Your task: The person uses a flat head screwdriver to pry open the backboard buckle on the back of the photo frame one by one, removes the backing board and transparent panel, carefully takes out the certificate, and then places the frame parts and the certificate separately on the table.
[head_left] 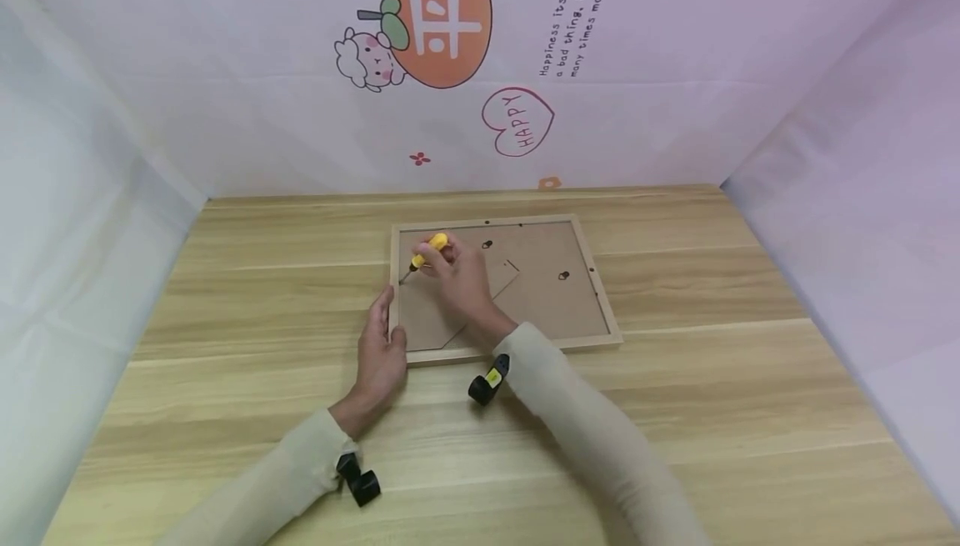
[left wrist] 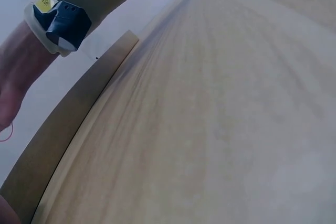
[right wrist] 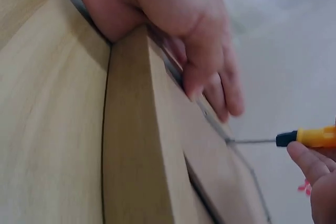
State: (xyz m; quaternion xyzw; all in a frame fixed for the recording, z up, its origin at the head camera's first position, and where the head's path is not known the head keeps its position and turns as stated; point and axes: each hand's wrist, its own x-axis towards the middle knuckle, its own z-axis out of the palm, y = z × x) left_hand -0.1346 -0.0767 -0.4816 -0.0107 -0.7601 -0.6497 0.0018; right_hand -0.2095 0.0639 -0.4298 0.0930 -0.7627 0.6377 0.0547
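A light wooden picture frame [head_left: 600, 296] is laid face down near the middle of a pale wood-grain counter [head_left: 712, 396], its brown fibreboard backing [head_left: 547, 296] turned upward. A small screwdriver with a yellow handle and black collar [head_left: 427, 252] is pinched between the curled fingers of the right hand [head_left: 459, 278], and its thin metal tip is set against the inner edge of the frame's left rail, near the far left corner. In the right wrist view the same screwdriver [right wrist: 310, 137] is seen level with the shaft reaching toward the rail, held by fingertips [right wrist: 307, 163] at the lower right. The left hand [head_left: 381, 354] is rested at the frame's near left corner, thumb and fingers stretched along the outside of the left rail and pressed to it; in the right wrist view the left hand [right wrist: 178, 30] is draped over the top of the wooden rail [right wrist: 139, 150] with fingers straight. Nothing is gripped by it. The two hands are kept apart, the left nearer the person, the right above it over the backing.

The counter is enclosed on three sides by white sheeting [head_left: 97, 162]. On the back sheet an orange fruit cartoon [head_left: 438, 17], a pink heart marked HAPPY [head_left: 517, 121] and slanted lines of print [head_left: 577, 12] are printed. Both forearms are covered by beige sleeves [head_left: 592, 429], and black wrist-worn cameras [head_left: 487, 379] are strapped at the wrists.
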